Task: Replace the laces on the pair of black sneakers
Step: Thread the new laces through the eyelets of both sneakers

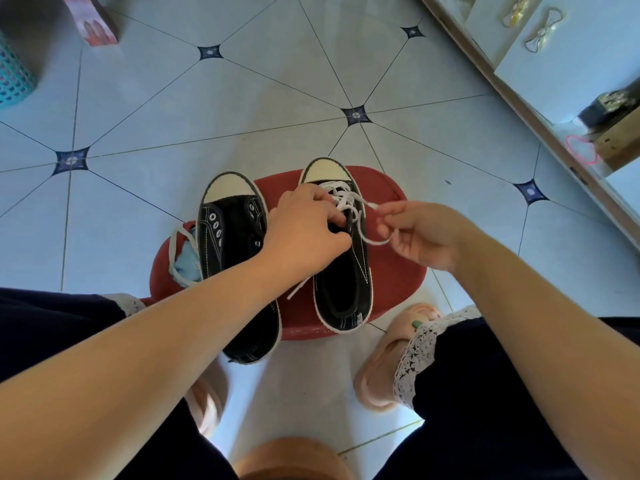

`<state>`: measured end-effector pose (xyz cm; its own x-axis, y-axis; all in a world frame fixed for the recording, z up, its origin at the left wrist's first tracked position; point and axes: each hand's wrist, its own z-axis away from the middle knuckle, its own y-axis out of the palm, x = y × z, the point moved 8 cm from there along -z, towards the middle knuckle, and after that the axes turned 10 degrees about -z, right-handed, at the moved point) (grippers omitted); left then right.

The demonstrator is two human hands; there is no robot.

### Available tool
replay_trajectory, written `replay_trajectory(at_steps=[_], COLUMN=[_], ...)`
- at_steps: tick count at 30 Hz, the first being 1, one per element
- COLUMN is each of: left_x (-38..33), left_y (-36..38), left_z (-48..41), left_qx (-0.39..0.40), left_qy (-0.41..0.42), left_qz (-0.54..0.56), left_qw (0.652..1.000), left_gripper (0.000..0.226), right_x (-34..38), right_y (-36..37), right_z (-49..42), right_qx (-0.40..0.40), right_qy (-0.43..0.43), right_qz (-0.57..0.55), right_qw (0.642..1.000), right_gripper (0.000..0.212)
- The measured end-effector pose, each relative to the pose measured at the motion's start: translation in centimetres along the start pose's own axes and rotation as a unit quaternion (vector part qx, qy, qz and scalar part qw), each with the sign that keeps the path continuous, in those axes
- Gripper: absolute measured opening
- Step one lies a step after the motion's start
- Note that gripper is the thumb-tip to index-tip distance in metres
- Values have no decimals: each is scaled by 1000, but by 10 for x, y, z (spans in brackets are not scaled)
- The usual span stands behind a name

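Two black sneakers with cream toe caps stand side by side on a red stool. The left sneaker has bare eyelets and no lace. The right sneaker has a white lace threaded through its front eyelets. My left hand presses on the right sneaker's tongue area, fingers among the lace. My right hand pinches a loop of the same lace just right of the shoe. A loose lace end trails out under my left wrist.
Another white lace lies with a pale blue scrap at the stool's left edge. My feet in pink slippers rest on the tiled floor by the stool. A teal basket stands far left, a low shelf far right.
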<state>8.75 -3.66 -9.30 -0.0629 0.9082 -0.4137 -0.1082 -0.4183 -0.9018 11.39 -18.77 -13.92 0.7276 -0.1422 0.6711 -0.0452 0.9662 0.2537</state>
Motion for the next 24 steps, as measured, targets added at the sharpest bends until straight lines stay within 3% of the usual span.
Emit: replay_trajectory(at_steps=[4,7,11,21,24], left_x=[2,3,5,5,5], left_y=[1,2,3,1,1], left_z=[0,0,0,0,0], left_qx=[2,5,2,-5,-8], left_qy=[-6,-6,-8,-3,-1], left_qz=[13,19,28,40,42], left_qw=[1000,1000,1000,999,999], left_gripper=[25,23,23,23,25], right_x=[-8,-2,5,29,30], right_y=[16,25,29,33,40], right_z=[1,5,9,21,24], right_qx=[58,29,-8,-29,-37], right_qy=[-47,-123,-199,-252,-276], right_qz=[186,263,330,515,573], right_qw=[980,956,923,819,771], right_gripper=[4,11,13,4,7])
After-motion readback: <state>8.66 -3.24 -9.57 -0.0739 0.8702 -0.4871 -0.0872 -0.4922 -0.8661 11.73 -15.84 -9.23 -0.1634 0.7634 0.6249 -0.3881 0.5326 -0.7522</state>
